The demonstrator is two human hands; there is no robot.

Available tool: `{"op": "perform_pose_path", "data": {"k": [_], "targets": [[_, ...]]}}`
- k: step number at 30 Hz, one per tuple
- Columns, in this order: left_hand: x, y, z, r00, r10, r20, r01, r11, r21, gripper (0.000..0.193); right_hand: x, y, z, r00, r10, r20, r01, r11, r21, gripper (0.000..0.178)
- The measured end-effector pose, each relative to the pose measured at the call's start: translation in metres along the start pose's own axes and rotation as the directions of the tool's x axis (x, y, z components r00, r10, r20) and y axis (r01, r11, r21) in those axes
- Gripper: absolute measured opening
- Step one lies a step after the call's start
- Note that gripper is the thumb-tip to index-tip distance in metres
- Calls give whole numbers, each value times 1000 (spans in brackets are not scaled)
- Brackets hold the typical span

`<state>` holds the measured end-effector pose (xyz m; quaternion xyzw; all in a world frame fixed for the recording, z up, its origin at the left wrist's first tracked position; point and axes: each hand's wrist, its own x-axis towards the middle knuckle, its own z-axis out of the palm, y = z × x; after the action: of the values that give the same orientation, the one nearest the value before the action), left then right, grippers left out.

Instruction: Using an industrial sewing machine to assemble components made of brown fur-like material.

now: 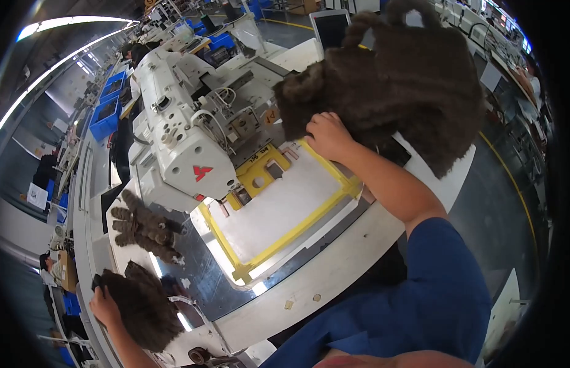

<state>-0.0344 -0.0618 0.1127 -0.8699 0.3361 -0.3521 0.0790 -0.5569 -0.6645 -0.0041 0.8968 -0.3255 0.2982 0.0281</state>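
Note:
My left hand (pixel 106 308) is at the lower left, fingers closed at the edge of a dark brown furry piece (pixel 144 306). A small black bit shows at its fingertips, too small to name. My right hand (pixel 329 138) reaches to the far side with curled fingers on the lower edge of a big heap of brown plush fabric (pixel 413 80); the fingertips are partly lost against the fur. Just below that hand lies a white sewing template (pixel 285 211) edged with yellow tape. A yellow clamp plate (pixel 264 175) sits on the template, under the sewing machine head (pixel 187 165).
Several small brown plush pieces (pixel 147 227) lie on the table left of the machine. A metal thread-guide arm (pixel 196 310) stands at the near edge. Blue bins (pixel 105 116) and other people at work are farther left. A grey screen (pixel 331 27) stands behind.

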Motion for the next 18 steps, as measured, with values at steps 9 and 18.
{"op": "perform_pose_path", "data": {"k": [9, 18], "targets": [[47, 142, -228, 915, 316, -252, -298, 948, 109, 36, 8, -96, -78, 967, -211, -145, 256, 839, 481, 20], [34, 312, -280, 724, 457, -518, -654, 693, -304, 37, 3, -176, -143, 886, -407, 222, -96, 308, 946, 45]]}}
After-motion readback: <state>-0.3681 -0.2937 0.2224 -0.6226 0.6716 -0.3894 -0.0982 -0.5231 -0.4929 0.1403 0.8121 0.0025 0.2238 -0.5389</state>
